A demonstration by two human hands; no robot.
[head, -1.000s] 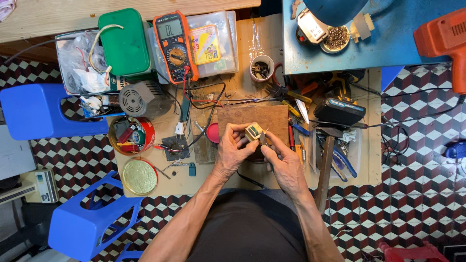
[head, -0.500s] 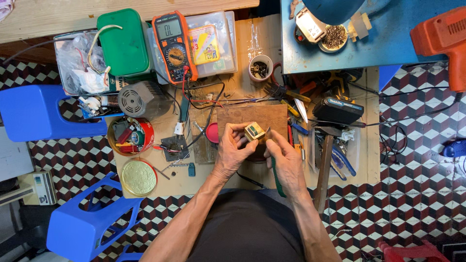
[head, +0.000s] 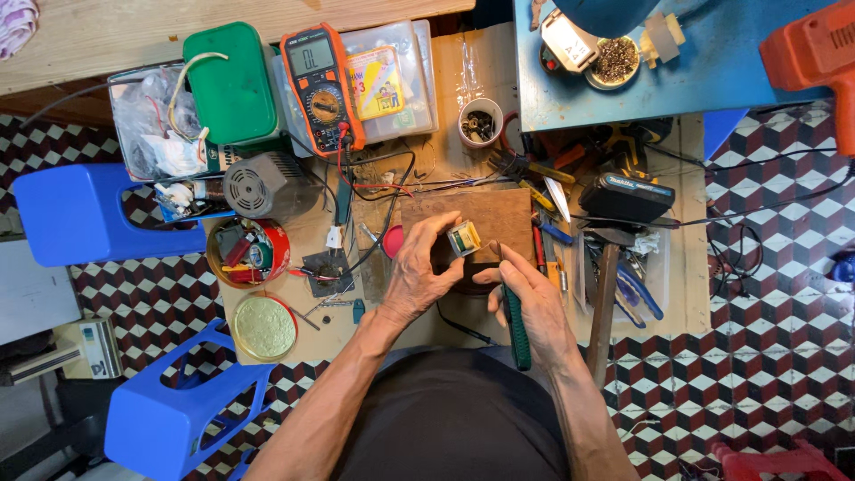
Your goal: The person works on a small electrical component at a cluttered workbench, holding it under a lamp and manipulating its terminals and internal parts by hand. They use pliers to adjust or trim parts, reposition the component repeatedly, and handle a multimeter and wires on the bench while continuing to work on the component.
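My left hand (head: pixel 426 269) pinches a small yellowish electrical component (head: pixel 464 238) between thumb and fingertips, holding it just above a brown wooden board (head: pixel 499 216) on the low workbench. My right hand (head: pixel 533 301) grips a green-handled tool (head: pixel 515 323), its handle lying along the palm and pointing back toward me; the tip reaches up near the component and is partly hidden by my fingers.
An orange multimeter (head: pixel 322 87) with red and black leads lies at the back, next to a green box (head: pixel 231 85) and clear plastic boxes. A red tin (head: pixel 248 252), round lid (head: pixel 264 327), hammer (head: pixel 606 297), pliers, black battery pack (head: pixel 626 198) and blue stools (head: pixel 178 410) surround the board.
My right hand drew back from the component toward me, and the green handle of its tool has come into view. The left hand keeps the component in nearly the same place.
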